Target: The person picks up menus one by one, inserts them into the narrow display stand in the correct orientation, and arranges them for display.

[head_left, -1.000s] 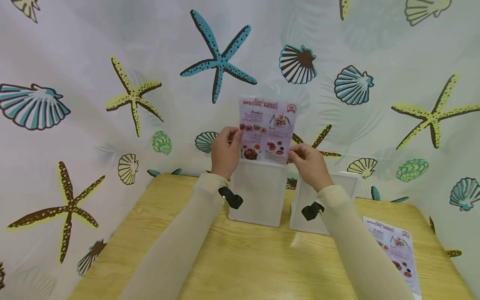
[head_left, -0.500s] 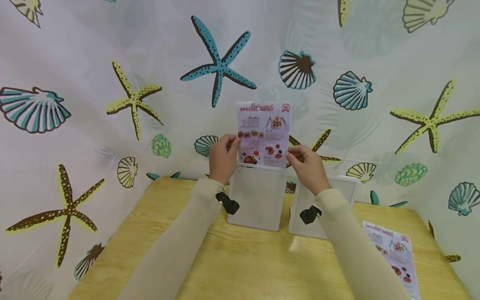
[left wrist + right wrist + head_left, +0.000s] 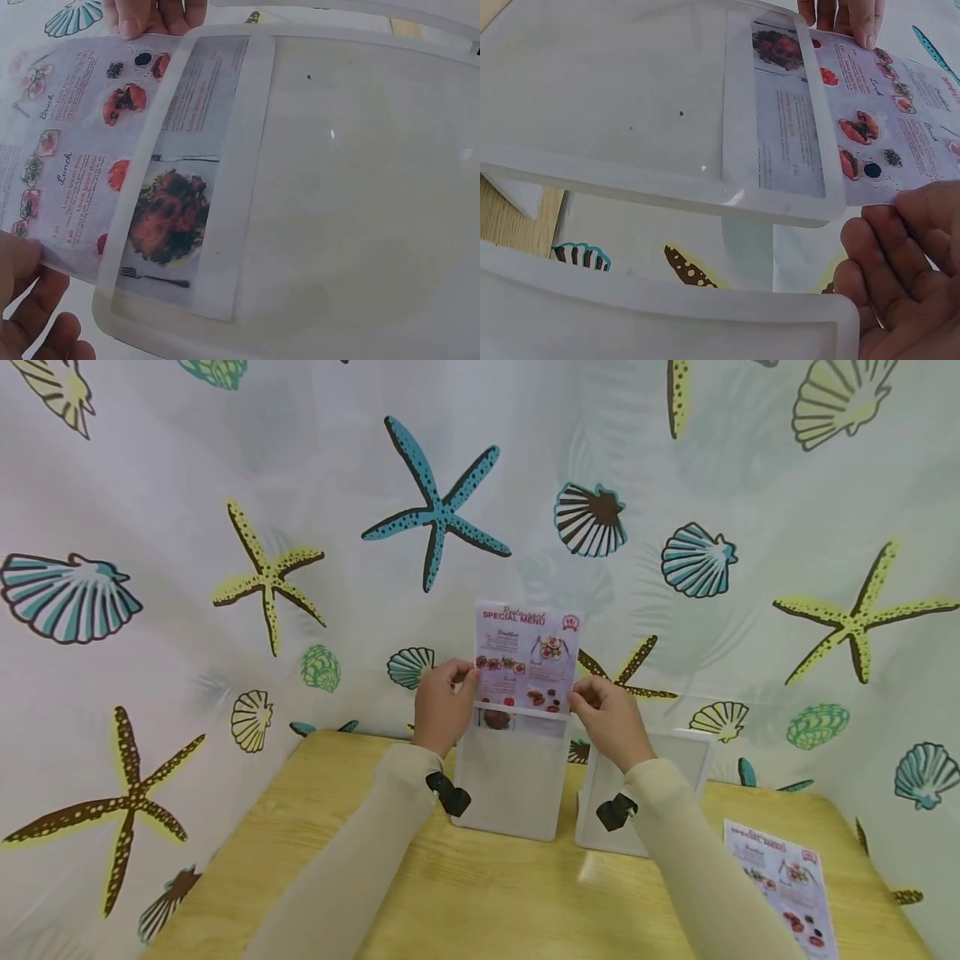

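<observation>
One pale lilac paper menu sheet [image 3: 528, 656], headed SPECIAL MENU in red and printed with small food pictures, stands upright between two hands, with its lower end inside a white-framed, rectangular display stand [image 3: 513, 781]. The left hand [image 3: 444, 706] pinches the sheet's left edge between thumb and fingers, while the right hand [image 3: 609, 722] pinches the right edge a little lower; the hands are apart, with the sheet's width between them. Most of the sheet rises above the stand. In both wrist views its bottom strip passes behind the frame's top bar and shows within the frame, including a plate of food and a pale margin, well short of the stand's far end.

Just to the right, partly hidden by the right arm, stands a second white-framed display stand [image 3: 602, 781]. A second lilac paper menu [image 3: 787, 881] lies face up near the right side of the yellow wood-grain bench [image 3: 480, 893]. Both arms wear cream sleeves [image 3: 345, 868], with a small black device [image 3: 447, 793] at each wrist. Behind hangs a white curtain [image 3: 187, 460] patterned with starfish and shells.
</observation>
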Action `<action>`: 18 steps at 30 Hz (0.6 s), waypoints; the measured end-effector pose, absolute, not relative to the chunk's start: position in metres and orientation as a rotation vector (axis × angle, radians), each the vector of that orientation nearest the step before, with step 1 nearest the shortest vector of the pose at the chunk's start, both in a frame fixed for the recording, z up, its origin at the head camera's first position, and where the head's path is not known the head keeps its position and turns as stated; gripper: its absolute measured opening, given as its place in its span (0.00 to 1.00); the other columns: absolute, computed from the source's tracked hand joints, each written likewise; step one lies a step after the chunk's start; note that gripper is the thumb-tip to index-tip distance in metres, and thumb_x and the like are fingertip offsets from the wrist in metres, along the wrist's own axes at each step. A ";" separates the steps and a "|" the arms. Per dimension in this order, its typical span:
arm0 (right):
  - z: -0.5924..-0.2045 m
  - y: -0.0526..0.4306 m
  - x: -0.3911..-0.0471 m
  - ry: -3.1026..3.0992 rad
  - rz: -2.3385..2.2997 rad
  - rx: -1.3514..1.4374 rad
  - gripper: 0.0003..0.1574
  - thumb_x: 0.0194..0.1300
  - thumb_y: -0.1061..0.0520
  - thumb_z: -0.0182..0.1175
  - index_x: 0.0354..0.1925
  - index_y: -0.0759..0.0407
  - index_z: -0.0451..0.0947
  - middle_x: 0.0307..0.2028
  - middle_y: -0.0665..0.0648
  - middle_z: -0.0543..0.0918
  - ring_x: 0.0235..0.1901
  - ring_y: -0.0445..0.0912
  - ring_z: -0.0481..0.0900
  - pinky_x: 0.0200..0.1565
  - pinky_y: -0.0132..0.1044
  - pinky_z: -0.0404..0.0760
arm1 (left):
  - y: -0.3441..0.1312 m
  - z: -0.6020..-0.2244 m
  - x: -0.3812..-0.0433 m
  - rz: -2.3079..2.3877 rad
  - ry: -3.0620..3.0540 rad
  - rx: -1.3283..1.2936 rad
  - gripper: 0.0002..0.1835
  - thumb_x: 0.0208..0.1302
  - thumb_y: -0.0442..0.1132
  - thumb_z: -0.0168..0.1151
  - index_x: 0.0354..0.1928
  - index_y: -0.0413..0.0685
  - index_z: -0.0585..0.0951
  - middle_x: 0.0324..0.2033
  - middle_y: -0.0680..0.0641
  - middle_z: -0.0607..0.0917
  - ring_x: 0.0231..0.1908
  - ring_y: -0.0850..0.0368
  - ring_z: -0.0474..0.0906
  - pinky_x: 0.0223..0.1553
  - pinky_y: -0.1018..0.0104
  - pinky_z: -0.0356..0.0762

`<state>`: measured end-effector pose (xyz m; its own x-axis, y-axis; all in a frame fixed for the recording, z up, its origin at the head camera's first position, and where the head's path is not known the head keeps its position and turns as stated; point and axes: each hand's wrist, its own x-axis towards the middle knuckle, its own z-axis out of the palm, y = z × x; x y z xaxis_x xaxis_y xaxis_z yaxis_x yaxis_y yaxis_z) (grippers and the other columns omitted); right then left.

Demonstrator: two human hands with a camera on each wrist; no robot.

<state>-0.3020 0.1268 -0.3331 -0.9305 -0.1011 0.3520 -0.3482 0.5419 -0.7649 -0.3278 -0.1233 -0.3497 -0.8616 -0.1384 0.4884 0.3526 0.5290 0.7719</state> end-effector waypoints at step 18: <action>-0.333 0.117 -0.303 -2.462 1.357 0.380 0.09 0.77 0.56 0.60 0.45 0.61 0.82 0.37 0.59 0.85 0.35 0.49 0.77 0.39 0.42 0.75 | -0.139 -0.366 -0.323 -1.192 -2.363 -0.282 0.15 0.75 0.45 0.63 0.53 0.42 0.86 0.50 0.43 0.86 0.59 0.44 0.77 0.66 0.46 0.69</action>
